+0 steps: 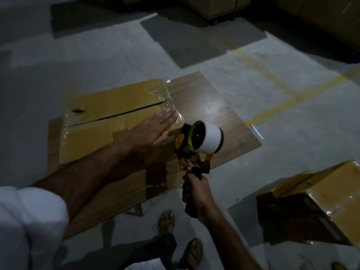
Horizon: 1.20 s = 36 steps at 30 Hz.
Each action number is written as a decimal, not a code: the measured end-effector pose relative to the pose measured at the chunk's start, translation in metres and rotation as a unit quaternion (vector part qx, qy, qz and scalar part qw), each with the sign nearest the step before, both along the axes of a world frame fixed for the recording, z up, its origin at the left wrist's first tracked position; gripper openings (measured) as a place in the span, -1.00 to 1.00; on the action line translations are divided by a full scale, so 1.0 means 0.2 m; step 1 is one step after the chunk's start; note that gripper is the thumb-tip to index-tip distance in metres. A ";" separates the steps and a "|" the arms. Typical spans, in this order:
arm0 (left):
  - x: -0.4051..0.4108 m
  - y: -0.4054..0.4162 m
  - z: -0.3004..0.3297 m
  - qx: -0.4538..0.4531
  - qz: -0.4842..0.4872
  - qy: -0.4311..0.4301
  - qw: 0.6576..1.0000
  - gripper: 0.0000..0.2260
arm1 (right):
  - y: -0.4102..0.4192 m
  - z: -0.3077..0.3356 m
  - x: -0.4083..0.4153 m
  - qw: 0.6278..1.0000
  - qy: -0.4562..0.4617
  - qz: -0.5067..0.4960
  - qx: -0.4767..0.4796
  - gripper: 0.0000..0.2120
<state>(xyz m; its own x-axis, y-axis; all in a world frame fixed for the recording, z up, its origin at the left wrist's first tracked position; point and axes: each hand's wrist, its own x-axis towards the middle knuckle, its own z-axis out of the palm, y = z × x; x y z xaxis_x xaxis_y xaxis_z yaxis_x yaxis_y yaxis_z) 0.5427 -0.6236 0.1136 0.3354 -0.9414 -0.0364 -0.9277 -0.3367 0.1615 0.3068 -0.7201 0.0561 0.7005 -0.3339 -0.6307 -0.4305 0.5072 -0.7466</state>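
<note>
A brown cardboard box (101, 112) lies on a wooden table top (210, 114), its top flaps meeting in a dark seam and clear tape shining along its right and left edges. My left hand (153, 129) presses flat on the box's right end, fingers straight over the taped edge. My right hand (194, 191) grips the black handle of a yellow tape dispenser (194, 143). The dispenser carries a white roll of tape and sits against the box's right edge, just right of my left hand.
Another taped cardboard box (319, 203) stands at the lower right. Grey concrete floor (292, 133) with yellow painted lines surrounds the table. More cartons (220, 6) are stacked at the back. My sandalled feet (179, 236) stand at the table's near edge.
</note>
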 end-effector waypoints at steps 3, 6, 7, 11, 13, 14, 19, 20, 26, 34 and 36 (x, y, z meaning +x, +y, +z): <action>0.02 0.01 0.01 -0.002 -0.005 0.015 1.000 -0.41 | 0.07 -0.17 -0.16 0.996 0.088 -0.011 0.011 -0.71; 0.03 0.02 -0.03 -0.011 -0.001 0.005 1.000 -0.40 | 0.03 -0.24 -0.23 0.994 0.096 -0.051 -0.030 -0.69; 0.04 0.02 -0.04 -0.016 -0.001 0.004 1.000 -0.39 | -0.02 -0.24 -0.20 0.992 0.082 -0.061 -0.070 -0.70; 0.08 0.03 -0.06 -0.011 -0.016 -0.009 1.000 -0.34 | -0.27 -0.21 0.04 0.957 0.063 -0.049 -0.279 -0.78; 0.11 0.04 -0.06 -0.009 -0.034 0.009 0.999 -0.33 | -0.39 -0.25 0.18 0.924 0.091 -0.015 -0.372 -0.79; 0.12 0.04 -0.05 -0.004 -0.041 0.017 0.999 -0.33 | -0.45 -0.27 0.25 0.910 0.109 0.006 -0.401 -0.77; 0.19 0.10 -0.01 0.012 -0.063 0.039 0.997 -0.38 | -0.67 -0.41 0.51 0.882 0.161 0.030 -0.443 -0.77; 0.19 0.11 -0.01 0.011 -0.062 0.051 0.997 -0.39 | -0.69 -0.43 0.54 0.878 0.167 0.033 -0.448 -0.79; 0.11 0.20 -0.01 -0.064 -0.001 0.100 0.993 -0.47 | -0.69 -0.41 0.64 0.802 0.311 0.095 -0.502 -0.32; -0.09 0.06 -0.09 -0.284 0.220 0.092 0.929 -0.67 | -0.45 0.04 0.68 0.714 -0.294 0.021 -0.635 -0.66; -0.09 0.05 -0.11 -0.276 0.214 0.044 0.936 -0.71 | -0.46 0.03 0.73 0.654 -0.301 0.107 -0.685 -0.66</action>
<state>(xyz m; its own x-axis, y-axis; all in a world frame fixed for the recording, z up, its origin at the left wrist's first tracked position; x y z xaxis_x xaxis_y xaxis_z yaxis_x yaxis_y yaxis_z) 0.5250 -0.6143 0.0921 0.7052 -0.6048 0.3700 -0.7013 -0.5179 0.4899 0.4522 -0.8128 0.0629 0.8070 -0.1502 0.5712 0.2000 -0.8405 -0.5036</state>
